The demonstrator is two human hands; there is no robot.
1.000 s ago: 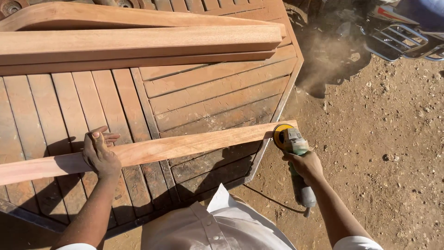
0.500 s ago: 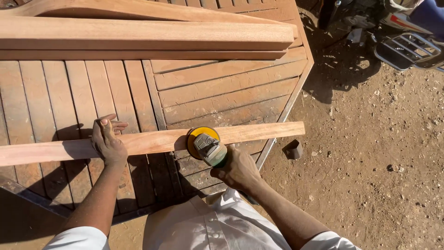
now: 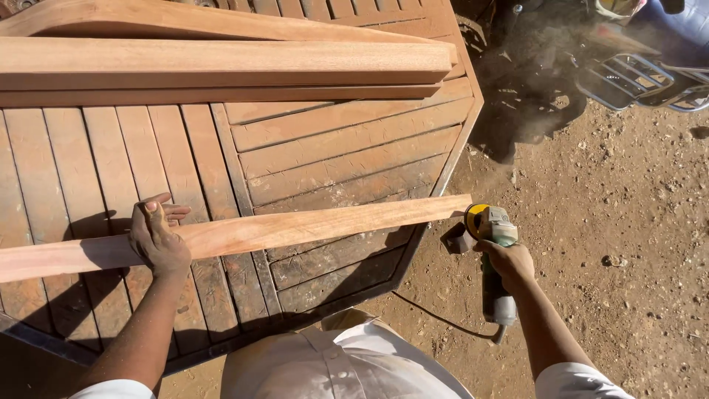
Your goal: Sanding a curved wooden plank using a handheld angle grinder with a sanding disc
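A long, slightly curved wooden strip (image 3: 295,229) lies across a slatted wooden tabletop (image 3: 332,155). My left hand (image 3: 156,236) presses flat on the strip near its left part. My right hand (image 3: 508,258) grips an angle grinder (image 3: 493,255) with a yellow disc guard. The disc sits just past the strip's right end, beyond the tabletop's edge. A black cord trails from the grinder's tail toward my body.
Thick wooden beams (image 3: 221,66) are stacked at the far side of the tabletop. Bare dirt ground (image 3: 628,258) lies to the right. A motorcycle's dark parts and metal rack (image 3: 635,74) stand at the upper right. Dust hangs there.
The grinder ran from the strip's right end to its middle, then back out past the right end. My left hand stayed pressed on the strip.
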